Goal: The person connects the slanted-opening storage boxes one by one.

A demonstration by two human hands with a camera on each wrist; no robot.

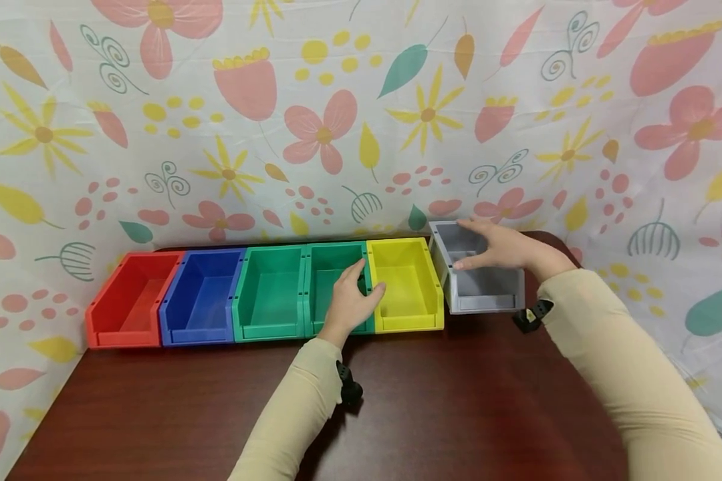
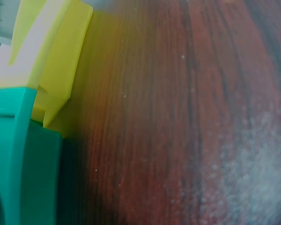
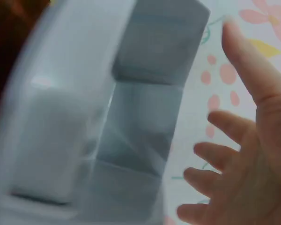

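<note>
A grey open-front bin (image 1: 487,287) stands at the right end of a row, turned slightly, with a narrow gap at its front beside the yellow bin (image 1: 406,321). My right hand (image 1: 508,247) is at the grey bin, thumb and fingers spread apart; the right wrist view shows the hand (image 3: 243,159) beside the grey bin (image 3: 145,42), not wrapped round it. Over the right-hand green bin (image 1: 327,257), near its border with the yellow one, hovers my left hand (image 1: 351,300), fingers relaxed and holding nothing. In the left wrist view that hand is almost wholly out of frame.
Leftward, the row goes on with another green bin (image 1: 271,294), a blue bin (image 1: 201,300) and a red bin (image 1: 129,300). All face the front of the dark wooden table (image 1: 186,407). A flower-patterned curtain (image 1: 337,100) hangs right behind the row.
</note>
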